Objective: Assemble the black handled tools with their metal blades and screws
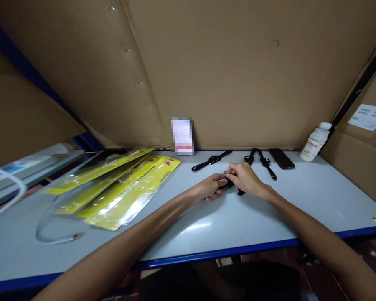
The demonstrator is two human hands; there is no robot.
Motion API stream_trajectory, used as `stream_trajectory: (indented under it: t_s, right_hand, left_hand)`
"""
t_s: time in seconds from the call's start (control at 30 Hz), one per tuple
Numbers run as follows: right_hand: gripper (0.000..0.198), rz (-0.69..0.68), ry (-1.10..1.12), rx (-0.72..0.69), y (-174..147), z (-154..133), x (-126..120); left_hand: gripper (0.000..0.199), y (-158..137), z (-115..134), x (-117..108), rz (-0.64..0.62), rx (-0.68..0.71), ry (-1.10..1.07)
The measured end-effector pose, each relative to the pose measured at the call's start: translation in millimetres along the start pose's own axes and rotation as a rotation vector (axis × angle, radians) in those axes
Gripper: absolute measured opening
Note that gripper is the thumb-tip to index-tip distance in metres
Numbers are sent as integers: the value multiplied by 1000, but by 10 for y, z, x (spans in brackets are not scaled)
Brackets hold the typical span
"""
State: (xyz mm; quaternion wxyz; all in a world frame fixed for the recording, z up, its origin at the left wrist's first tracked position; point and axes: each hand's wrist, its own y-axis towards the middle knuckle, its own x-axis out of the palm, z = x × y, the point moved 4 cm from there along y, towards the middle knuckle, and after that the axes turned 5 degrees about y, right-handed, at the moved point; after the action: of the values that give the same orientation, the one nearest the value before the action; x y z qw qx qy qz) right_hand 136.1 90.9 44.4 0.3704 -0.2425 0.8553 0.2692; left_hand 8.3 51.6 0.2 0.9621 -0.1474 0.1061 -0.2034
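Both hands meet above the middle of the table around a black smartwatch (228, 182). My left hand (210, 187) is closed on one side of it, and the fingers of my right hand (246, 179) pinch it from the other side. A dark strap end pokes out beneath the right hand; my fingers cover much of the watch. Behind the hands lies another black watch (213, 159), stretched out flat. More black watches or straps (263, 161) rest bent on the table just beyond my right hand.
Yellow and clear plastic packages (153, 179) overlap on the left, near a white cable (58, 241). A blurred-out phone (182, 137) leans against the cardboard wall (225, 75). At the right are a dark phone (281, 159) and a white bottle (315, 143). Blue edging (219, 253) runs along the table's front.
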Motion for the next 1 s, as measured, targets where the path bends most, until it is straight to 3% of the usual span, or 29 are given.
stream_trajectory:
  t_s: [0.13, 0.4, 0.53, 0.67, 0.8, 1.0]
  right_hand:
    - [8, 37, 120, 119, 21, 105, -7]
    - [11, 73, -212, 67, -1, 104, -26]
    - [23, 54, -310, 18, -18, 65, -39]
    - [18, 114, -149, -29, -20, 35, -103]
    - [5, 40, 22, -11, -6, 41, -35]
    - [11, 46, -55, 57, -4, 73, -54]
  left_hand:
    - [6, -4, 3, -9, -28, -21, -27]
    - [7, -16, 4, -14, -35, -67, -76]
    - [13, -5, -5, -27, -53, -52, -95]
    - [12, -2, -18, -37, -54, -73, -96]
    - [8, -13, -5, -26, -55, -79, -66]
    - [13, -15, -3, -26, -52, -82, -81]
